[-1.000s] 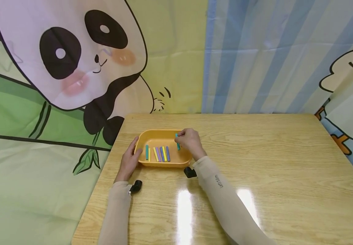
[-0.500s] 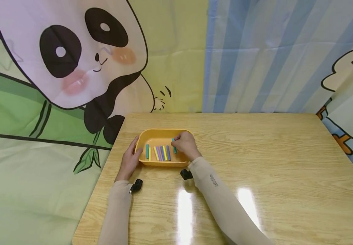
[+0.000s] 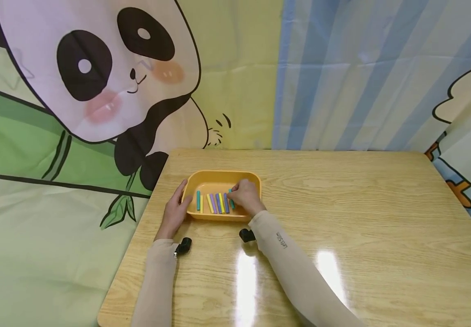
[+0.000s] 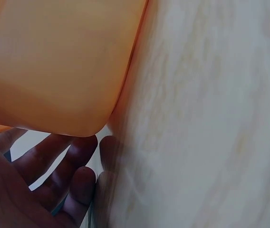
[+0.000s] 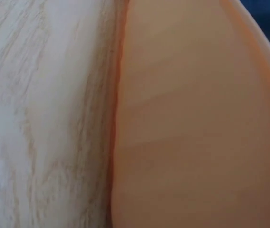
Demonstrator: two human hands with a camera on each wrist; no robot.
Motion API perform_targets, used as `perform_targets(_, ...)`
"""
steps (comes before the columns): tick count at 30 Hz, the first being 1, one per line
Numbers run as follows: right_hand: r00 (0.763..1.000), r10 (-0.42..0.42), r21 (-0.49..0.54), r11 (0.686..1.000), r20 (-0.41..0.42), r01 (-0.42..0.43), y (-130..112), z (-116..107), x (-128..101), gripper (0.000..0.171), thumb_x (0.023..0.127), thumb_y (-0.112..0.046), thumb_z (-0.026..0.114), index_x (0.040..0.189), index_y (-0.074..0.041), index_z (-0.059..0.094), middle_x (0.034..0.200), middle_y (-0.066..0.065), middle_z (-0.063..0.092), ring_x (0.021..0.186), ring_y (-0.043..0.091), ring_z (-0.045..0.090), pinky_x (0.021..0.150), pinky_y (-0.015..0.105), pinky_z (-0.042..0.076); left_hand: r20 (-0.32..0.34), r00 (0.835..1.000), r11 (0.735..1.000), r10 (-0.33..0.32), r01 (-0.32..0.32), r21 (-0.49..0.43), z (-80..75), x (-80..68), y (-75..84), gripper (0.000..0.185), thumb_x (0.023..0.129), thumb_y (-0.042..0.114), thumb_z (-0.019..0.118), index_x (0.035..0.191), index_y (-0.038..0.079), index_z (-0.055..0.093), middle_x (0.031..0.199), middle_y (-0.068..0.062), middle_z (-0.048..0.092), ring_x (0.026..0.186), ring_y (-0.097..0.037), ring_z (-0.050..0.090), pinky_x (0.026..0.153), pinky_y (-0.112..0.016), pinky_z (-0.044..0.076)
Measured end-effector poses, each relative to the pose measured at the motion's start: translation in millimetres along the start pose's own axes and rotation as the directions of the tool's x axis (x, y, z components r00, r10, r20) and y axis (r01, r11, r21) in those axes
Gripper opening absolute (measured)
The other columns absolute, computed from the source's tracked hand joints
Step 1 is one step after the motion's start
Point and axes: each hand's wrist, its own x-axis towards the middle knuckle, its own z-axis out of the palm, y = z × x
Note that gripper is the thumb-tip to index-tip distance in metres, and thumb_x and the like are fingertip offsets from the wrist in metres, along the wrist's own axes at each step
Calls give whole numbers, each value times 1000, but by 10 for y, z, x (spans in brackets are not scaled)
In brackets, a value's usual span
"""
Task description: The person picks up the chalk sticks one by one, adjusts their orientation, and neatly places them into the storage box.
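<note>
Over the orange tray (image 3: 202, 178), our right hand (image 3: 244, 200) pinches a teal stick (image 3: 231, 200) beside the row; our left hand (image 3: 175, 211), fingers relaxed, steadies the tray's rim. A careless drop might scatter the row.

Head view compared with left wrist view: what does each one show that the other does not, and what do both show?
Only the head view shows the sticks lying in a row inside the tray, the right hand pinching a teal stick over that row, and the panda backdrop.

Only the left wrist view shows the tray's outer wall from close up and the left fingers beside its corner.

Both show the tray, the left hand and the table.
</note>
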Motion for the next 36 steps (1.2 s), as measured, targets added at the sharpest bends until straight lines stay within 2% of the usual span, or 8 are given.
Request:
perform_targets(7,1000,1,-3,1000,12,-1,65,12,20,42,90,-13,71,53,-14,51,49,-2,38,43,12,30,42,26,26,-10,1000,1000,-6,6,-1,23,5,-5,57,106,31,52,157,48,31,163,5,31,147,-23,32,117,-47,33)
perform_targets(10,1000,-25,-1,1000,3,25,84,12,17,36,90,-14,71,57,-14,56,51,-1,43,45,12,32,43,26,28,-9,1000,1000,-4,4,3,24,11,-10,57,106,31,52,157,47,30,163,4,31,148,-23,32,117,-47,33)
perform_targets(15,997,-77,-14,997,7,77,84,21,-20,12,93,-22,73,93,-10,74,87,1,68,70,14,58,61,27,50,-12,1000,1000,-10,10,8,28,9,1,56,106,32,52,155,51,32,160,-4,38,144,-24,38,115,-47,36)
perform_targets(21,985,-164,-13,986,58,166,45,-10,-98,33,100,-32,63,123,-10,68,114,4,69,98,20,66,85,37,57,-11,1000,1000,-10,10,16,28,-2,20,57,106,32,52,158,46,30,161,-6,36,146,-27,36,115,-49,35)
perform_targets(25,956,-280,-42,958,89,284,24,-72,-172,52,103,-47,56,141,-11,59,134,6,62,118,25,61,97,42,53,-8,1000,1000,-19,19,23,25,-1,16,57,106,34,52,157,48,30,162,-3,33,147,-27,35,116,-50,35)
perform_targets(28,927,-364,-86,925,85,371,8,-136,-229,65,102,-58,49,149,-14,51,149,6,52,135,28,49,108,47,44,-1,1000,1000,-14,14,25,20,-1,13,58,107,34,51,158,46,29,164,-2,30,148,-29,31,117,-51,32)
perform_targets(31,897,-439,-143,886,46,441,-6,-223,-296,70,101,-63,45,152,-16,48,157,6,41,144,29,38,114,50,37,2,1000,1000,-14,14,22,19,-1,16,58,107,33,51,160,41,29,165,1,27,150,-29,28,118,-51,30)
perform_targets(36,838,-542,-257,821,-67,510,45,-416,-388,67,103,-60,42,151,-14,47,162,12,32,147,34,32,117,55,30,0,1000,1000,-12,12,27,13,-18,27,58,107,31,51,159,42,29,165,1,26,150,-29,27,119,-51,28)
